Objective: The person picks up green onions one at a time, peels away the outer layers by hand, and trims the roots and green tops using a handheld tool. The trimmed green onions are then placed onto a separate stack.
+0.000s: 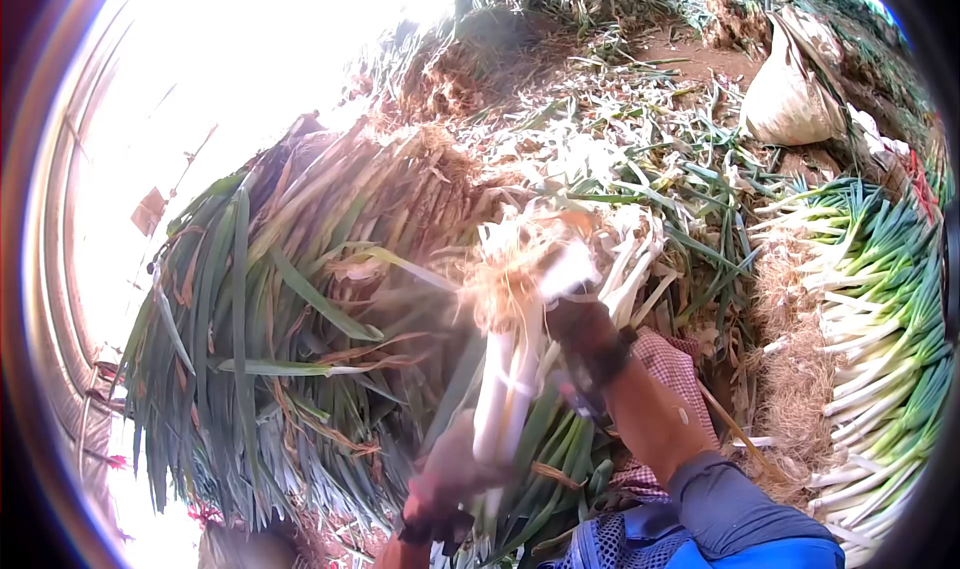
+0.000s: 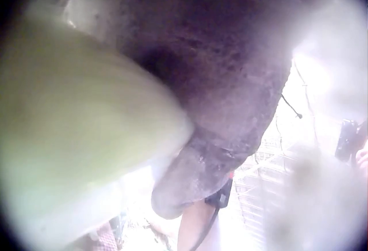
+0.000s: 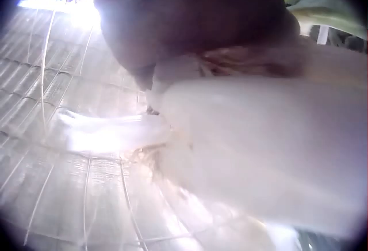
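In the head view my gloved left hand grips a few long green onions by their white stalks, the roots upward. Close up in the left wrist view, a pale green stalk lies against the dark glove. My gloved right hand is beside the root end, curled at a bright white strip of onion skin. In the right wrist view this strip sticks out beneath the dark glove, with a blurred white stalk in front.
A large heap of untrimmed green onions stands at the left. Rows of cleaned onions lie along the right. Peelings litter the ground behind, and a pale sack sits at the back right.
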